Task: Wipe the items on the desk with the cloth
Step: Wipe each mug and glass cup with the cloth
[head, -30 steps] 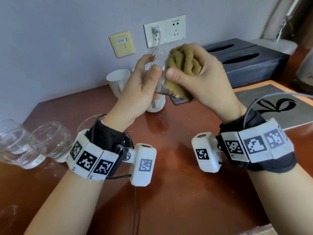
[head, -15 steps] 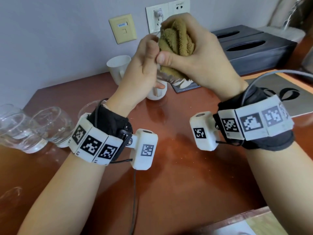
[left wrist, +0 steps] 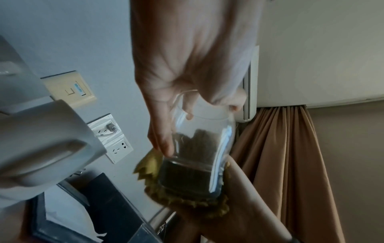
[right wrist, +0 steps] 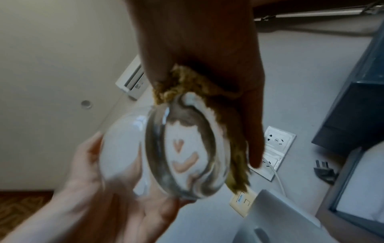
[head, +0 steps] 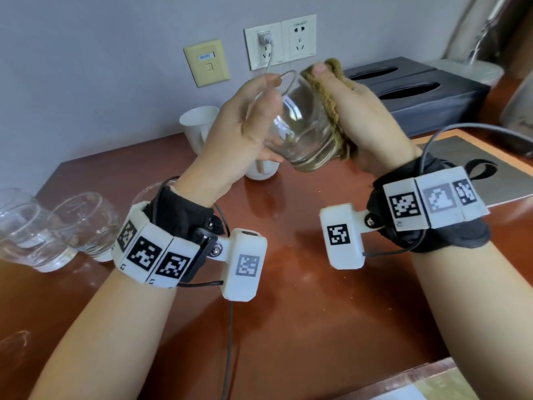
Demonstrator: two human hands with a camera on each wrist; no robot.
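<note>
A clear round drinking glass (head: 302,131) is held in the air above the desk, tilted with its thick base toward me. My left hand (head: 245,131) grips its left side, thumb near the rim. My right hand (head: 363,116) holds an olive-brown cloth (head: 331,108) and presses it against the glass's right side and base. In the left wrist view the glass (left wrist: 199,148) shows the cloth (left wrist: 187,194) dark behind its base. In the right wrist view the cloth (right wrist: 187,82) wraps the edge of the glass (right wrist: 176,151).
Two more clear glasses (head: 57,226) stand at the desk's left edge. White mugs (head: 199,125) sit near the wall behind my hands. A dark tissue box (head: 418,90) stands at the back right, with a grey mat (head: 490,168) in front of it. The brown desk (head: 288,327) spreads below my wrists.
The right hand has slid the cloth from over the top of the glass down to its right side and base. The glass now shows clearly, tilted between both hands.
</note>
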